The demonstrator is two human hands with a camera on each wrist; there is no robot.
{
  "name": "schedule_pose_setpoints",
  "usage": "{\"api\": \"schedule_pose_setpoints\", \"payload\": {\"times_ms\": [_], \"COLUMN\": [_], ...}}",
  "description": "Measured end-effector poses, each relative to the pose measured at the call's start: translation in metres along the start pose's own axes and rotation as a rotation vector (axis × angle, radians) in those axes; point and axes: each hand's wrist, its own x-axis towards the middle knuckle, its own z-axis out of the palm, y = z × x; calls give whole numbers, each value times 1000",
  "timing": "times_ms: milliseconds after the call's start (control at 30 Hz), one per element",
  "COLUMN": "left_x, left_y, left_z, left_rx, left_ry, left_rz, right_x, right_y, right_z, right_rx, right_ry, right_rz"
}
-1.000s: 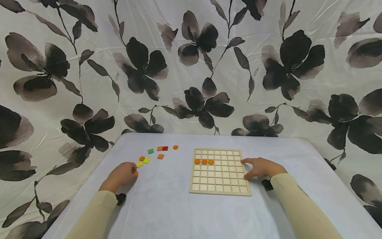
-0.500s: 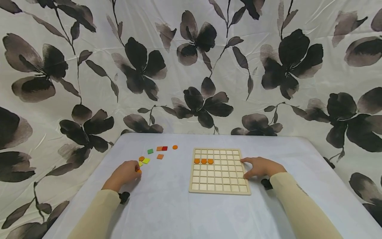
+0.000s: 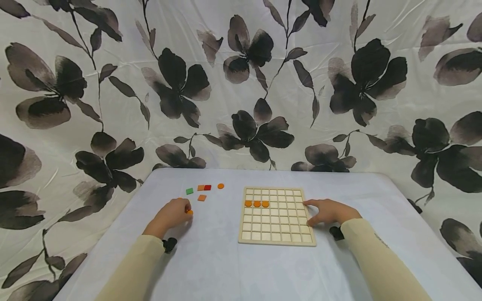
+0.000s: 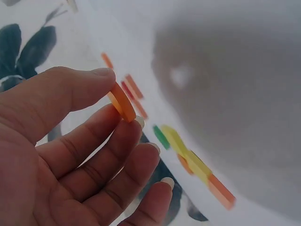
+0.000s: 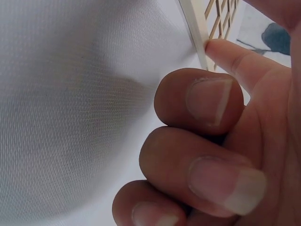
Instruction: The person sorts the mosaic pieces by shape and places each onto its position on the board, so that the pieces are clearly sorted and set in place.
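Between thumb and fingertips my left hand pinches an orange disc, seen edge-on in the left wrist view and held above the white table. The pale wooden grid board lies to the right, with three orange discs side by side in one row near its left edge. My right hand touches the board's right edge with index finger and thumb spread apart. In the right wrist view its index finger reaches the board's side, while the other fingers are bent beside it over the tablecloth.
Beyond my left hand lie a green tile, a red tile, an orange tile and a loose orange disc. Yellow tiles appear in the left wrist view, hidden by the hand from above. A flowered cloth hangs behind the table.
My left hand has moved right and slightly away from me with the orange disc, now covering the yellow tiles in the head view. The right hand and board stay in place.
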Motion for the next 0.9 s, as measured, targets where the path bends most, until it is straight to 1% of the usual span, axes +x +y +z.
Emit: {"api": "schedule_pose_setpoints", "payload": {"times_ms": [167, 300, 433, 600, 700, 900], "left_x": [2, 4, 7, 12, 13, 14], "left_y": [14, 23, 29, 36, 41, 53], "left_z": [2, 4, 6, 11, 12, 13], "left_rx": [13, 12, -8, -38, -64, -118], "left_ry": [7, 24, 38, 35, 36, 36], "left_rz": [15, 48, 89, 100, 105, 139], "right_x": [1, 1, 1, 0, -2, -5], "right_y": [1, 1, 2, 2, 1, 1], "right_z": [1, 1, 2, 3, 3, 2], "right_rx": [-5, 6, 11, 16, 16, 14], "right_ry": [3, 5, 8, 7, 8, 15], "right_rz": [-6, 1, 0, 0, -8, -20]}}
